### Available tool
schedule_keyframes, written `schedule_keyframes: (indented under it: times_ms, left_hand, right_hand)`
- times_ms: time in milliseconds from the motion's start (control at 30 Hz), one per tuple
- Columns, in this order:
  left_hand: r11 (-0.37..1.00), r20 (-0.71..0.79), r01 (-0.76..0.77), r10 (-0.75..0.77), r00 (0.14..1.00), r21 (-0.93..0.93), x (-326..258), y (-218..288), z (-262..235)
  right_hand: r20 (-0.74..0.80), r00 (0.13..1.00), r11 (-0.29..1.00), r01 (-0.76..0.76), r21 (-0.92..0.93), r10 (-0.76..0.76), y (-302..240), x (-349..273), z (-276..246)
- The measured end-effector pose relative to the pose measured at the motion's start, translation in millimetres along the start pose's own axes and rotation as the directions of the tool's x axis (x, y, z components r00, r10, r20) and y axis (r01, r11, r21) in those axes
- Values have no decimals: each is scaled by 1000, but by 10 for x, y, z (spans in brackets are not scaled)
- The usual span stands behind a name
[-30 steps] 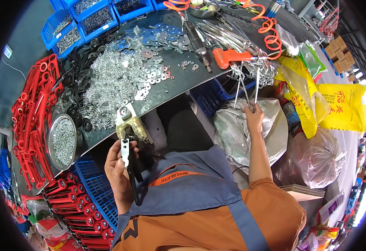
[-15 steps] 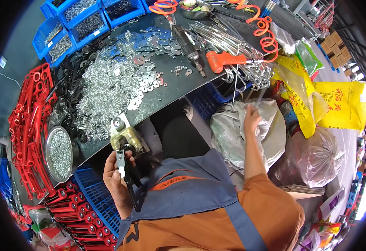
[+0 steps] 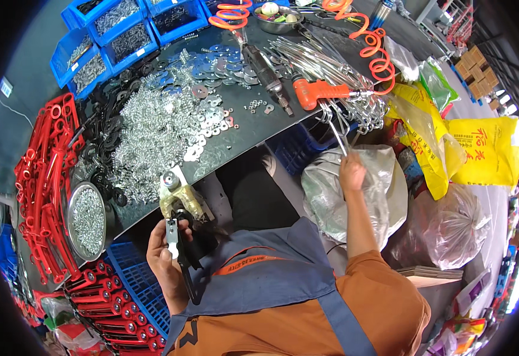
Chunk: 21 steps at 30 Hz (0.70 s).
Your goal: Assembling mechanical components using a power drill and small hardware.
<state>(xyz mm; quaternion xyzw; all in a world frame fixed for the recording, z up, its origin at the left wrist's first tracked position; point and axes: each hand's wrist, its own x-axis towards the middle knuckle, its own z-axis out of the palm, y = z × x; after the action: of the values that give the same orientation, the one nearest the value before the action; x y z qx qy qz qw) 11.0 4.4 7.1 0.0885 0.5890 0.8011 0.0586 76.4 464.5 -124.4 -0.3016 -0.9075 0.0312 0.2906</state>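
Observation:
My left hand (image 3: 166, 255) is closed around a long black part with a silver metal plate (image 3: 172, 234) on it, below the table's front edge. Just beyond its fingers, a yellowish clamp-like fixture (image 3: 179, 200) with a round metal piece on top sticks out from the edge. On the right, my right hand (image 3: 352, 173) grips the lower end of a thin metal rod (image 3: 339, 140), which points up toward the pile of hooked metal rods (image 3: 360, 113) at the table's edge.
Springs (image 3: 153, 142) and washers (image 3: 230, 65) cover the table's middle, beside red handles (image 3: 46, 178) and a bowl of small parts (image 3: 87, 219). An orange air driver (image 3: 319, 90) and a dark air tool (image 3: 265, 71) lie near the rods. A wrapped sack (image 3: 325, 190) stands under my right forearm.
My right hand has moved slightly left and down, and the rod in it now leans left instead of right. The left hand stays at the black part.

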Motion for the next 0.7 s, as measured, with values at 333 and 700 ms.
schedule_keyframes:
  times_ms: [333,700]
  left_hand:
    - [999,-27,30,-31,999,-45,-22,120,146]
    - [999,4,33,-33,999,-26,93,71,-7]
  right_hand:
    - [-56,985,987,162,-19,-163,-394,1322,77]
    - [33,999,895,5,447,-22,-716,548,-1502]
